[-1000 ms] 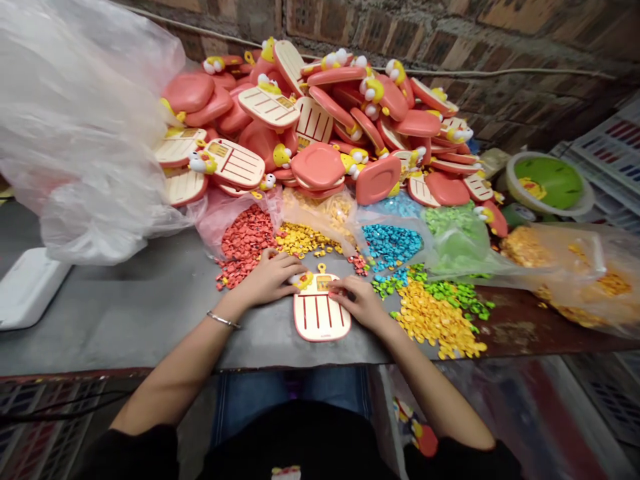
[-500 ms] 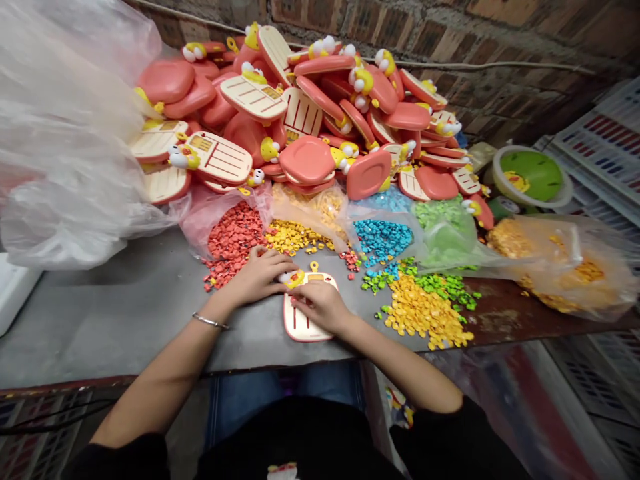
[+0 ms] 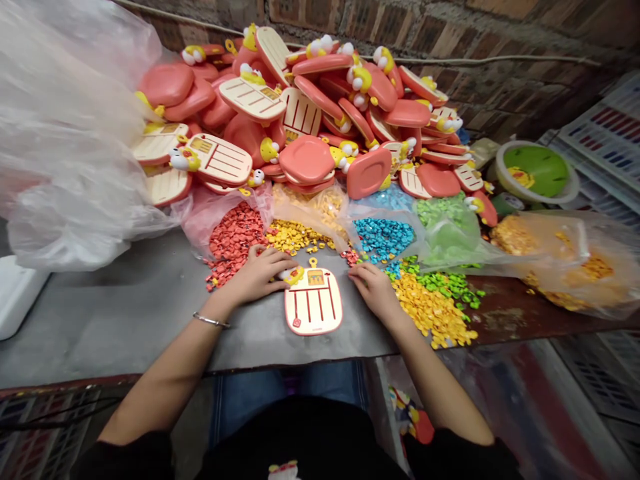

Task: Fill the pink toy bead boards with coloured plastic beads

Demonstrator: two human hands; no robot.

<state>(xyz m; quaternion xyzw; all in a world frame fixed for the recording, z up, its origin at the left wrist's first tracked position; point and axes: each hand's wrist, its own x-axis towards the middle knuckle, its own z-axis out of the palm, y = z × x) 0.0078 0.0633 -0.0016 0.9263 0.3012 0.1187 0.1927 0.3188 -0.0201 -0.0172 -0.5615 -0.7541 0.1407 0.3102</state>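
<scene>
A cream toy board (image 3: 325, 313) with a red rim lies flat on the grey tabletop, slotted face up. It has a yellow loop at its far edge and a yellow and white animal head (image 3: 293, 275) at its far left corner. My left hand (image 3: 261, 275) is closed on that head. One small red piece (image 3: 297, 323) sits at the bottom of the board's left slot. To the right of the board, my right hand (image 3: 376, 291) has its fingers bent together, tips at the table beside a few small red pieces (image 3: 351, 256). Whatever those fingertips hold is hidden.
Bags spill small red (image 3: 235, 237), yellow (image 3: 295, 235), blue (image 3: 383, 239) and green (image 3: 450, 287) pieces along the table. A loose yellow heap (image 3: 430, 310) lies right. Behind rises a pile of similar boards (image 3: 307, 160). Clear plastic sheeting (image 3: 75, 153) covers the left.
My right hand has moved off the board to the right, down beside the small red pieces. The board's face and the red piece in its left slot are now uncovered. My left hand has stayed put.
</scene>
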